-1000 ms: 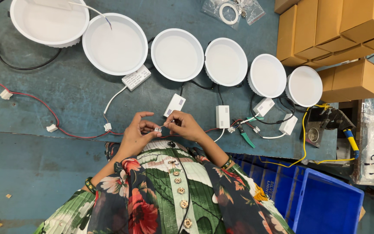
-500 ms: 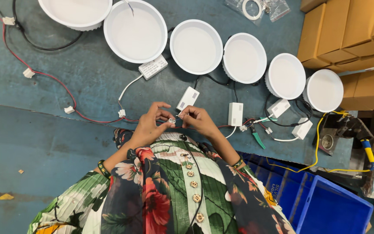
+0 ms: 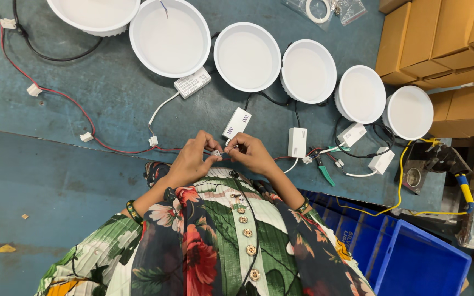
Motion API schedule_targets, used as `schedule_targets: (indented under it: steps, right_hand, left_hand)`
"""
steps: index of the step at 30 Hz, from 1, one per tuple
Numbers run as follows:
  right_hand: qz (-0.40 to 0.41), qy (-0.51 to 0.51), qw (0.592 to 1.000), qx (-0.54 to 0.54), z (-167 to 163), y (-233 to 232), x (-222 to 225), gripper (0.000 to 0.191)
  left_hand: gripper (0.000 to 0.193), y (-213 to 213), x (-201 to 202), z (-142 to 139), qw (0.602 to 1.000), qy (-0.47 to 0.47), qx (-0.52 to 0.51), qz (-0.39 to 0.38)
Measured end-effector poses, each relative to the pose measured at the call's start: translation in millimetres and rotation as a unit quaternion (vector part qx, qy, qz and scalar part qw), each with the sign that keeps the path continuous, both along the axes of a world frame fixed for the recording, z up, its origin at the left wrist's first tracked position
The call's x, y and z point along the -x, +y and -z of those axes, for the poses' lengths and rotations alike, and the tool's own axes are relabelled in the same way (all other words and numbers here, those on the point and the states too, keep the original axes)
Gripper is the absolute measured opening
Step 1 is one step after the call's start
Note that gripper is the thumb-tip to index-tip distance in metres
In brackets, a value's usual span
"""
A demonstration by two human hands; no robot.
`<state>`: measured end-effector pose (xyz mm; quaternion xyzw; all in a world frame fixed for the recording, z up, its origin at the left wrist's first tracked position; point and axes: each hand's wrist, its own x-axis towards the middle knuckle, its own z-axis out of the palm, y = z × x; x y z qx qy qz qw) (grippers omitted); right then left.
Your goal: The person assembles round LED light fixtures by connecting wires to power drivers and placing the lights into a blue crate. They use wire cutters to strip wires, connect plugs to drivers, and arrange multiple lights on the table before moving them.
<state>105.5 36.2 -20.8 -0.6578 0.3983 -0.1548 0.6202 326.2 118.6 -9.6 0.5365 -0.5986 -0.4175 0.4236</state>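
**White connector pinched between two hands at bench edge**

White plastic connector (image 3: 216, 154), small, sat between both hands just above the near edge of the blue bench (image 3: 83, 66). Left hand (image 3: 190, 159) was closed, fingertips pinching the connector. Right hand (image 3: 253, 154) likewise closed, fingertips meeting it from the other side; what the right held exactly was too small to tell. A white driver box (image 3: 237, 123) lay just beyond the hands. Row of round white downlights (image 3: 247, 57) ran along the far side. Red wire (image 3: 72, 104) trailed left. Brown cartons (image 3: 445, 44) stacked at far right.
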Motion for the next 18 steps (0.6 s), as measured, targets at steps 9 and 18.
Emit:
schedule_targets:
  steps: [9,18]
  right_hand:
    - [-0.004,0.054,0.995,0.084,-7.9,9.3,-3.2,0.017]
    - [0.067,-0.036,0.997,0.013,5.0,14.1,4.8,0.011]
  left_hand:
    - [0.036,3.3,5.4,-2.2,1.0,-0.005,-0.015,-0.013]
    - [0.036,-7.0,11.7,3.3,0.983,0.089,-0.162,0.001]
